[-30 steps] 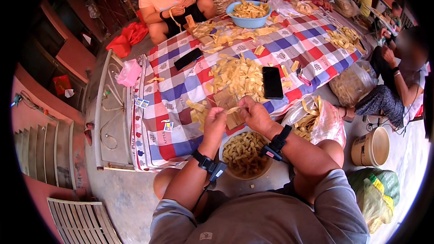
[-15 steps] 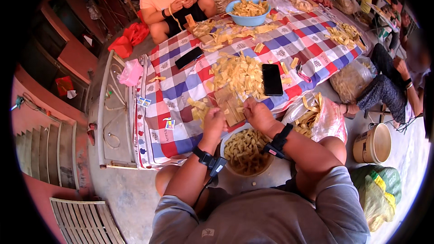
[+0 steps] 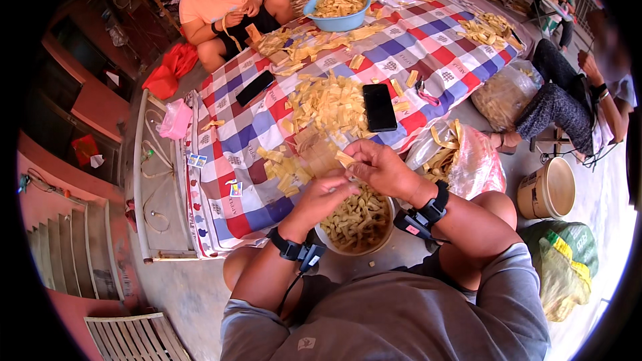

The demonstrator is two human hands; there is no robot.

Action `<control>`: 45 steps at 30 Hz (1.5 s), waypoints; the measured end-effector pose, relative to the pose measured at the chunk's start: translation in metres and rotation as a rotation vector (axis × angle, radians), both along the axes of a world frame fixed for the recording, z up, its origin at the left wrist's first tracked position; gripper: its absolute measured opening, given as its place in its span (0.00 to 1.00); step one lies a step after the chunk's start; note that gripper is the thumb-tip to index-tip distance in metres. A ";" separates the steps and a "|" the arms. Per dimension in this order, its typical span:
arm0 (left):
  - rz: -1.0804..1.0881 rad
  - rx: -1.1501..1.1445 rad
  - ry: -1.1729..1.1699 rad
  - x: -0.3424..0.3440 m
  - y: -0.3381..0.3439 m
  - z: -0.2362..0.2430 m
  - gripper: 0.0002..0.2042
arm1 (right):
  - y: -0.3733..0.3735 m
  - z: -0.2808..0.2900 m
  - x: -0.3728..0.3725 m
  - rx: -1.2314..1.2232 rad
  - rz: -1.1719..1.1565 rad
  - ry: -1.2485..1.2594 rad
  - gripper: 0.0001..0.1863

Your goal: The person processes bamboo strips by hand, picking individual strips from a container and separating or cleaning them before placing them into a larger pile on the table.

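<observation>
- The person's right hand (image 3: 384, 168) pinches a short yellow strip (image 3: 344, 159) between thumb and fingertips.
- The left hand (image 3: 322, 199) has its fingers loosely bent close to the right fingertips; whether they grip anything cannot be told.
- Below both hands stands a bowl (image 3: 353, 253) of knotted yellow pieces (image 3: 354, 224).
- Beyond, loose yellow pieces (image 3: 331, 103) lie heaped beside a black phone (image 3: 380, 108).

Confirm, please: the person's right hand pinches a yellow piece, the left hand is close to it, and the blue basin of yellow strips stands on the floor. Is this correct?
No: in the head view, the blue basin of yellow strips stands on the checked cloth, not the floor. The right hand does pinch a yellow piece, with the left hand close to it.
</observation>
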State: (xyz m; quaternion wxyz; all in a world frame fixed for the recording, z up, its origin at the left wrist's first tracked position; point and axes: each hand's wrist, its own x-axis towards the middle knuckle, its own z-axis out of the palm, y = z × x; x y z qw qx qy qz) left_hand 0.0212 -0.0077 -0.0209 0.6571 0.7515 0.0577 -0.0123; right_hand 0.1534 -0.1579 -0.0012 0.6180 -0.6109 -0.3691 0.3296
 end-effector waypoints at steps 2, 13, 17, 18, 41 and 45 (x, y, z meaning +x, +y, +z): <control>-0.132 0.070 0.053 0.002 -0.012 0.009 0.12 | -0.004 0.007 0.002 0.026 0.030 0.120 0.09; 0.016 -0.273 0.018 0.005 -0.013 0.015 0.13 | -0.023 0.024 0.024 0.054 -0.208 -0.048 0.04; 0.037 -0.134 -0.047 0.007 -0.019 0.033 0.12 | -0.028 0.036 0.021 0.062 -0.252 0.239 0.03; 0.035 0.060 -0.154 0.009 -0.020 0.030 0.12 | -0.029 0.038 0.020 0.056 -0.247 0.308 0.03; 0.234 -0.858 -0.130 0.010 -0.013 0.024 0.16 | -0.022 0.016 -0.005 0.008 0.078 0.413 0.09; 0.171 -0.663 -0.155 0.007 -0.017 0.033 0.15 | -0.011 -0.003 -0.011 0.054 0.053 0.097 0.09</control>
